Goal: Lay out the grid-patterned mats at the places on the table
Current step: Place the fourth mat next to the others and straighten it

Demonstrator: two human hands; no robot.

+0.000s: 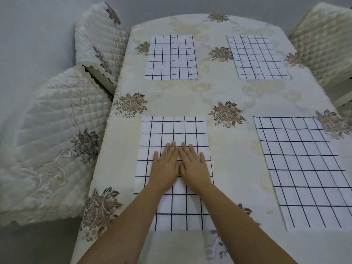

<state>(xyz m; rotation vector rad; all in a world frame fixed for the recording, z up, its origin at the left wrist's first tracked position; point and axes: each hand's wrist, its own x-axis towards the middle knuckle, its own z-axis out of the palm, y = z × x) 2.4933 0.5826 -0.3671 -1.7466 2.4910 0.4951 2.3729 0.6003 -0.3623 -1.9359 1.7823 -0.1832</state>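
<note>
1. Mat count: four grid-patterned mats, white with dark lines, all lying flat on the table (219,92) in a two-by-two layout.
2. Near-left mat (174,130): directly in front of the person. The long axis runs from the near table edge toward the far end, and the short edges are square to that line.
3. Near-right mat (308,172): well apart from the near-left one. Its long axis also runs near-to-far, and its right side runs out of view.
4. Far-left mat (171,58) and far-right mat (259,58): they lie side by side at the far end, apart from each other. Both are foreshortened, so I cannot tell their long axis for sure.
5. Left hand (165,166): palm down on the middle of the near-left mat, fingers straight and pointing away, gripping nothing.
6. Right hand (194,166): the same flat pose, just beside the left hand, with the inner edges of the two hands touching.
7. Table covering: a cream cloth with brown flower motifs.
8. Chair count: three quilted chair covers, two on the left (95,35) (47,140) and one on the right (323,39).
</note>
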